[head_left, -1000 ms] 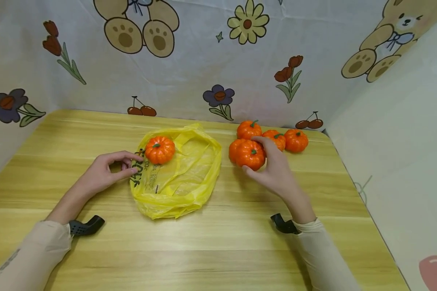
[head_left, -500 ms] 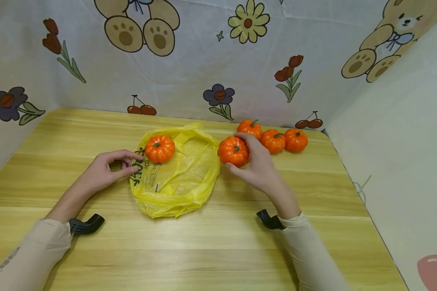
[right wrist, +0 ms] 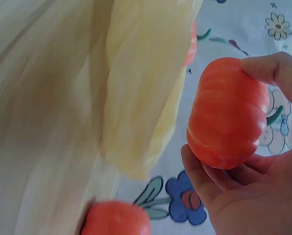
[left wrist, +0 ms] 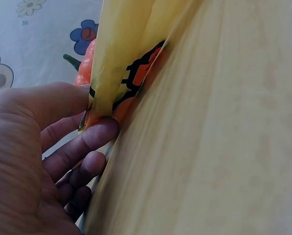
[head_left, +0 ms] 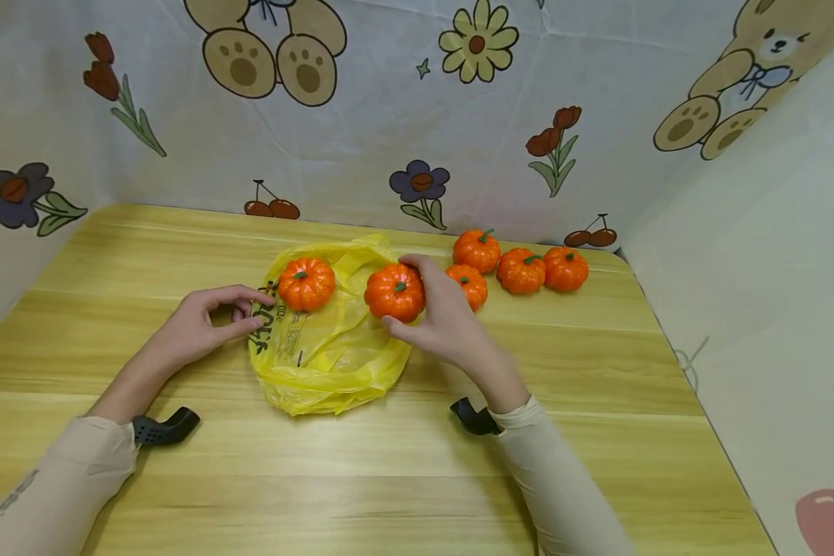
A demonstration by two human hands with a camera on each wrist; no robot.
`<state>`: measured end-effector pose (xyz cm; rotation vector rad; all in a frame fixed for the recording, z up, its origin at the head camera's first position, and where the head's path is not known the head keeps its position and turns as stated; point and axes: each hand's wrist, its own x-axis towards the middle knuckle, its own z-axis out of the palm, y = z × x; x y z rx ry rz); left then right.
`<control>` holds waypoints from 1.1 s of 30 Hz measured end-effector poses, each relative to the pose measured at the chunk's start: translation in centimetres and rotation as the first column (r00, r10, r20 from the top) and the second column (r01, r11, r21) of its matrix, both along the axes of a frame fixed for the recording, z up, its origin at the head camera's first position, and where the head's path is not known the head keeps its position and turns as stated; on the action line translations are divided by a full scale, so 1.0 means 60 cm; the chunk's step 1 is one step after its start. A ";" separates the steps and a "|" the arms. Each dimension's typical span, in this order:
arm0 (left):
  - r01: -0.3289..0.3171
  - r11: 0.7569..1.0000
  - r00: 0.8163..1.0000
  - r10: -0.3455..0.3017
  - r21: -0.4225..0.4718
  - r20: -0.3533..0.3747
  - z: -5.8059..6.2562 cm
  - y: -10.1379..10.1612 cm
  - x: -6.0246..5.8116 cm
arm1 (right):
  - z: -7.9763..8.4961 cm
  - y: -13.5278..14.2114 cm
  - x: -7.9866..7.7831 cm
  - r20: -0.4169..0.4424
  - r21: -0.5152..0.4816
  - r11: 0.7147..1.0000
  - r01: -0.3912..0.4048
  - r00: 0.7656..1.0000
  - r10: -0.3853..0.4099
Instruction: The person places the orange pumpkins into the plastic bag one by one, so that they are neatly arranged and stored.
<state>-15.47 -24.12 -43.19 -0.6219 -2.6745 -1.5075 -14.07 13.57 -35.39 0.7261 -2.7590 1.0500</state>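
A yellow plastic bag [head_left: 333, 386] lies spread with its mouth up on the table, black print at its left side. My left hand [head_left: 205, 320] pinches the bag's left edge between thumb and fingers, as the left wrist view shows. Inside the bag, near that hand, sits a small orange pumpkin [head_left: 306, 284] with a green stem. My right hand [head_left: 448, 316] grips another orange pumpkin [head_left: 393, 293] over the bag's right side. In the right wrist view, thumb and fingers wrap this pumpkin [right wrist: 229, 115], held above the bag's rim.
Several more pumpkins rest at the back right: one partly behind my right hand [head_left: 469, 286], others at the rear [head_left: 476, 251], beside it [head_left: 521, 270] and furthest right [head_left: 566, 269]. A patterned cloth [head_left: 361, 116] hangs behind the wooden table [head_left: 320, 486].
My right hand has carried its pumpkin leftward from the group at the right to over the bag, uncovering a pumpkin behind it. My left hand stays at the bag's edge.
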 end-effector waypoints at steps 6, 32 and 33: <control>0.008 1.000 1.000 -0.007 0.014 -0.004 -0.003 -0.001 -0.002 | -0.004 -0.033 -0.001 -0.024 0.003 0.998 -0.066 0.998 0.066; 0.003 1.000 1.000 -0.003 0.003 0.006 -0.004 -0.003 -0.003 | -0.019 -0.153 0.020 0.085 0.124 0.968 -0.217 0.975 0.208; 0.005 1.000 1.000 -0.005 0.005 0.007 -0.003 -0.003 -0.002 | -0.022 -0.155 0.021 0.092 0.129 0.967 -0.220 0.973 0.210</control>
